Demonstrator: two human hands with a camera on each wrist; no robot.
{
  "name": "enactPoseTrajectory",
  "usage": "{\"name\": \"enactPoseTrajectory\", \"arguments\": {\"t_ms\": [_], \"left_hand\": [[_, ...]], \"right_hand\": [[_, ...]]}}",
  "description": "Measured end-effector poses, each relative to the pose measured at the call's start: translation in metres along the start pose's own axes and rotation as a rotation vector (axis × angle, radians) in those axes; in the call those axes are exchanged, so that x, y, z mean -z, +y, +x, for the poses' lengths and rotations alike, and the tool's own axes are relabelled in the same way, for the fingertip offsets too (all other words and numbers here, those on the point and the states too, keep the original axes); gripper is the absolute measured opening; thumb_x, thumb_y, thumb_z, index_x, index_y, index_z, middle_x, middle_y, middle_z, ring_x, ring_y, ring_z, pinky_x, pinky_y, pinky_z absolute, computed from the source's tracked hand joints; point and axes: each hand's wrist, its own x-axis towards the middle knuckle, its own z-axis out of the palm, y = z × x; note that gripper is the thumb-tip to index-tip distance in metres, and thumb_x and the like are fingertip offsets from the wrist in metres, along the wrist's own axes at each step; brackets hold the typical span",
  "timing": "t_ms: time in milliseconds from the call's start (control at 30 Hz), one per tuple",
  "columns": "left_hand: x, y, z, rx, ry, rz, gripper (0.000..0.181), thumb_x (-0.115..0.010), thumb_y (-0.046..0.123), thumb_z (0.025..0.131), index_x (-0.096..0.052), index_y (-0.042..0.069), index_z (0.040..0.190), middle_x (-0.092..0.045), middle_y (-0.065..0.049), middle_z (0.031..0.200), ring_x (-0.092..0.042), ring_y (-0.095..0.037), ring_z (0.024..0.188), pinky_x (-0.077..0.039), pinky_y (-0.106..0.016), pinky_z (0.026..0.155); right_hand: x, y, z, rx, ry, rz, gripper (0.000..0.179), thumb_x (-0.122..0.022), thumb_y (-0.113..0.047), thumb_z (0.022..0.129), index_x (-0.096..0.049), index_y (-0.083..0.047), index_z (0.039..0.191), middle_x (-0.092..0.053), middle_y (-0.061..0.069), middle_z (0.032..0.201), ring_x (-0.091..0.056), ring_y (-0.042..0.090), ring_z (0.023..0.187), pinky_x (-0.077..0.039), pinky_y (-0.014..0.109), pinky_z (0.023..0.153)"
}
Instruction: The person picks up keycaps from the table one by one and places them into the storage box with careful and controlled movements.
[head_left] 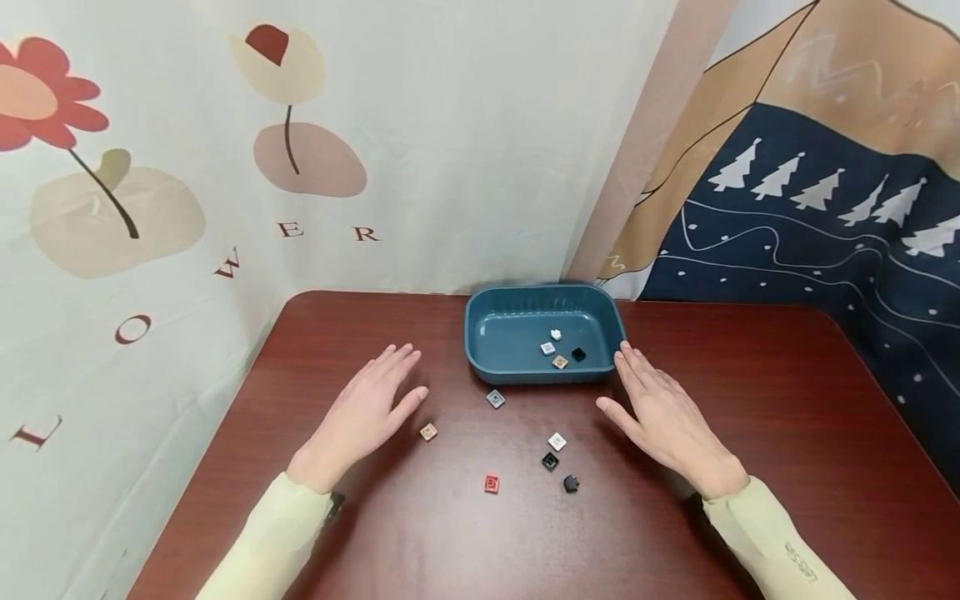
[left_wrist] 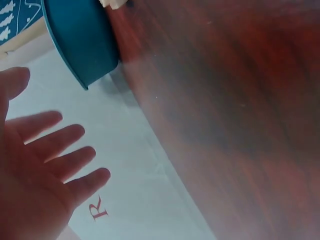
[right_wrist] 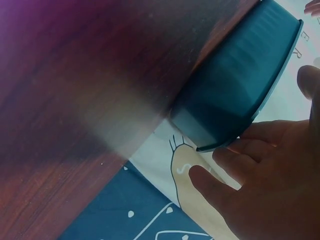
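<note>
A blue-green rectangular bin [head_left: 542,377] stands near the table's back edge, with several small keycap-like pieces inside, among them a black piece [head_left: 578,354] and a tan piece [head_left: 560,362]. To its left my left hand [head_left: 365,410] is held over the table, fingers straight and holding nothing. My right hand [head_left: 666,414] has its fingers extended at the bin's right end; I cannot tell whether the fingertips touch the rim. Loose pieces lie in front of the bin: grey [head_left: 496,399], tan [head_left: 428,432], red [head_left: 491,484], white [head_left: 557,442], square black [head_left: 550,461] and jagged black [head_left: 572,483].
The dark red-brown table [head_left: 420,542] ends at the back against a pale curtain [head_left: 450,150] printed with flowers and letters. A navy and tan cloth [head_left: 787,225] hangs along the back right and right side.
</note>
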Motion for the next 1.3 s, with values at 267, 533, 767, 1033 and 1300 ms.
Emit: {"name": "enactPoseTrajectory", "arguments": {"t_ms": [267, 533, 767, 1033, 1300], "left_hand": [[-0.012, 0.008, -0.017, -0.177, -0.037, 0.054, 0.046, -0.076, 0.024, 0.095, -0.067, 0.000, 0.134, -0.067, -0.013, 0.132, -0.063, -0.033, 0.125, -0.049, -0.048, 0.105], [-0.019, 0.005, -0.022, -0.353, -0.086, 0.070, 0.044, -0.082, 0.013, 0.090, -0.070, 0.006, 0.131, -0.065, -0.015, 0.133, -0.062, -0.032, 0.125, -0.049, -0.045, 0.106], [-0.020, 0.005, -0.026, -0.373, -0.155, 0.073, 0.039, -0.082, 0.002, 0.086, -0.075, 0.010, 0.123, -0.067, -0.005, 0.118, -0.068, -0.021, 0.105, -0.057, -0.036, 0.090], [-0.022, 0.006, -0.025, -0.389, -0.132, 0.085, 0.024, -0.081, -0.001, 0.086, -0.079, 0.011, 0.106, -0.062, 0.002, 0.098, -0.064, -0.015, 0.090, -0.057, -0.029, 0.082], [-0.021, 0.006, -0.022, -0.393, -0.146, 0.103, 0.012, -0.079, 0.003, 0.089, -0.079, 0.012, 0.097, -0.055, 0.006, 0.084, -0.059, -0.010, 0.075, -0.055, -0.026, 0.071]], "right_hand": [[0.001, 0.000, -0.001, -0.003, 0.004, 0.009, 0.087, -0.049, -0.060, 0.104, -0.030, 0.003, 0.161, -0.022, 0.018, 0.169, -0.024, 0.040, 0.154, -0.029, 0.062, 0.118], [0.001, 0.000, -0.001, -0.009, -0.006, 0.022, 0.087, -0.049, -0.059, 0.104, -0.028, 0.003, 0.161, -0.021, 0.018, 0.170, -0.024, 0.040, 0.154, -0.029, 0.062, 0.118], [0.001, 0.000, 0.001, 0.002, -0.007, 0.019, 0.088, -0.048, -0.060, 0.104, -0.029, 0.004, 0.161, -0.021, 0.019, 0.169, -0.026, 0.041, 0.154, -0.030, 0.061, 0.118], [0.000, 0.001, 0.001, 0.003, -0.015, 0.022, 0.089, -0.046, -0.062, 0.104, -0.029, 0.005, 0.160, -0.020, 0.019, 0.170, -0.025, 0.040, 0.154, -0.030, 0.062, 0.117], [0.000, 0.002, 0.000, 0.002, -0.013, 0.026, 0.087, -0.049, -0.059, 0.105, -0.028, 0.005, 0.160, -0.020, 0.019, 0.170, -0.026, 0.040, 0.154, -0.030, 0.061, 0.117]]}}
